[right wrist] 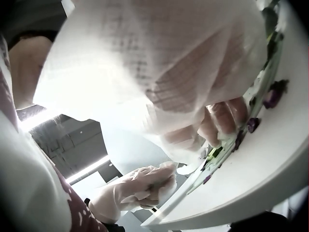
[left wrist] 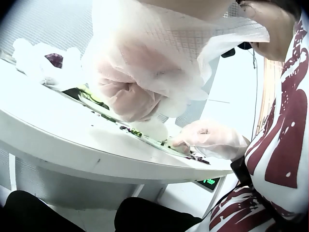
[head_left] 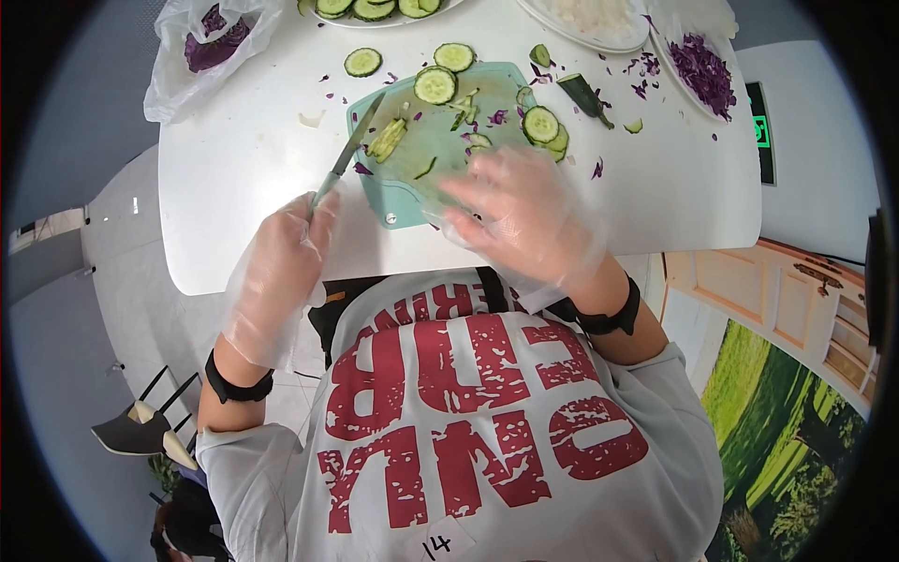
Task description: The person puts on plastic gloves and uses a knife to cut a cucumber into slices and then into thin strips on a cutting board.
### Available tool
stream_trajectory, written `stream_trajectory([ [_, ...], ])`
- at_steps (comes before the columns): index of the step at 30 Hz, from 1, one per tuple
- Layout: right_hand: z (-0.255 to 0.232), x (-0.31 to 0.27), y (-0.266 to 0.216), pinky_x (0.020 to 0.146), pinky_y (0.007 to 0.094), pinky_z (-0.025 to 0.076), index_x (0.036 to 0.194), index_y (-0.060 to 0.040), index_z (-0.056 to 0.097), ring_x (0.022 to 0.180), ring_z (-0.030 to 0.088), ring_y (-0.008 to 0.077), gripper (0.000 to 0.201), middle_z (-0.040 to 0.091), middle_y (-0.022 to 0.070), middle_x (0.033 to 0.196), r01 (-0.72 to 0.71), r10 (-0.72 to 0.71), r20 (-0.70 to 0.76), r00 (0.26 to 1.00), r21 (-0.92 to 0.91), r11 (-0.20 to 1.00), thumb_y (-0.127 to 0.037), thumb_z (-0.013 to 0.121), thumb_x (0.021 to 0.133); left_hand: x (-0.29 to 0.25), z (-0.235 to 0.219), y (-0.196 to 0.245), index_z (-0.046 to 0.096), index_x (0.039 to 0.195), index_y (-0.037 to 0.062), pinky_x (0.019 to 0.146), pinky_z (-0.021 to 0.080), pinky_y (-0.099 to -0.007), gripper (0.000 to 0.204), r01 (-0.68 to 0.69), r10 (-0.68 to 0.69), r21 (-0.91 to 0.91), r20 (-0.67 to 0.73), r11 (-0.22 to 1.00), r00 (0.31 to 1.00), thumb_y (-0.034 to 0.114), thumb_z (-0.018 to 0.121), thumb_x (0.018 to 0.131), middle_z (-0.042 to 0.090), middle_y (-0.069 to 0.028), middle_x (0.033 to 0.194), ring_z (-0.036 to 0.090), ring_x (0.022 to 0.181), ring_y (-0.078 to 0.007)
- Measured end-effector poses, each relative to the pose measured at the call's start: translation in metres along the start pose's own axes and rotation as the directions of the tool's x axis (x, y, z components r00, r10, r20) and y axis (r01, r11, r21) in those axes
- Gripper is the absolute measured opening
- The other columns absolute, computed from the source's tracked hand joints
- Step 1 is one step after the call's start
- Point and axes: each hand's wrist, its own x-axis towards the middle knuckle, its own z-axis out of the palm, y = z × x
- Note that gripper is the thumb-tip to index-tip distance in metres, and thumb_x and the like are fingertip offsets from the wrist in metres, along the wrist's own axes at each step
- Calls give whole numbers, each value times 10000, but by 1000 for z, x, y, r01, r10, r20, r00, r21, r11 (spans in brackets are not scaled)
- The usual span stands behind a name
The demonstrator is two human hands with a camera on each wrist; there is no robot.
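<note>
My left hand (head_left: 286, 239), in a clear plastic glove, grips the handle of a kitchen knife (head_left: 354, 142). The blade slants up over the left edge of a pale green cutting board (head_left: 398, 192). Low over the board's right part is my gloved right hand (head_left: 529, 211), blurred, its fingers loosely bent. In the right wrist view those fingertips (right wrist: 212, 137) are right at green bits on the board. Cucumber strips (head_left: 387, 139) lie beside the blade. Cucumber slices (head_left: 436, 85) sit at the board's far edge, and more slices (head_left: 540, 125) lie at its right.
A plastic bag (head_left: 173, 89) with purple cabbage stands back left. Along the far side are a plate (head_left: 440, 16) of cucumber slices, a plate (head_left: 613, 44) of whitish food and a plate of shredded purple cabbage (head_left: 704, 73). A cucumber end (head_left: 582, 96) and cabbage scraps dot the white table (head_left: 234, 206).
</note>
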Motion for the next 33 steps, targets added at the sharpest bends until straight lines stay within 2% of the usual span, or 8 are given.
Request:
stream_trajectory([
  [5,-1,1,-3,710,401,453,1082,-138,721,813,565,241,293,563,40,879,8,-6,54,999,-48,999,-254,737,814,6,6,-19,640,933,-43,549,426,-352,432,-88,82,-79,-76,993,994,337,488,1071,475,-84,575,434,529,-171],
  [11,0,6,-6,839,414,440,1113,-92,680,966,600,237,303,617,67,953,-46,55,164,985,-58,997,-297,626,897,-5,-3,-5,633,938,-2,446,338,-235,468,169,-133,-234,159,958,978,379,412,1095,472,34,622,419,494,-61],
  [15,-1,9,-3,842,409,439,1158,-88,665,977,597,237,336,620,72,981,-61,65,189,980,-24,998,-298,623,899,-5,4,-11,638,989,-19,414,330,-233,483,104,-51,-308,175,946,983,389,404,1094,490,25,627,426,471,-64],
  [17,2,10,-2,727,418,479,1123,-113,698,828,605,281,328,606,80,898,-16,17,74,997,-19,1000,-243,725,823,-5,5,-11,639,1000,-25,423,344,-239,486,77,-24,-321,164,944,986,390,404,1094,496,22,633,439,483,-67],
  [24,-1,15,-6,750,420,479,1165,-109,689,837,608,292,358,607,92,916,-34,37,103,994,-31,999,-263,701,842,-1,-5,-6,583,847,5,560,372,-250,471,-31,49,-151,116,988,992,369,420,1097,470,35,679,422,626,-56],
  [26,-2,15,-7,845,408,435,1225,-76,638,1008,593,243,396,620,76,1001,-79,83,213,973,-26,997,-282,642,888,-1,-7,-5,566,822,12,571,365,-248,472,-19,33,-168,78,986,996,366,421,1097,462,37,681,407,637,-56],
  [28,-4,15,-7,846,408,435,1225,-75,638,1010,593,245,397,620,78,1003,-76,79,223,972,-22,997,-282,642,887,0,-4,-12,658,1056,-91,571,432,-305,489,-43,56,-198,61,979,997,357,464,1086,502,-25,623,441,600,-101],
  [33,-2,16,-4,751,419,477,1197,-100,672,843,603,290,384,607,94,932,-20,22,129,991,-18,1000,-263,688,850,-3,7,-10,668,1088,-72,569,433,-303,484,62,-46,-143,116,988,992,366,462,1084,512,-19,619,444,592,-100],
])
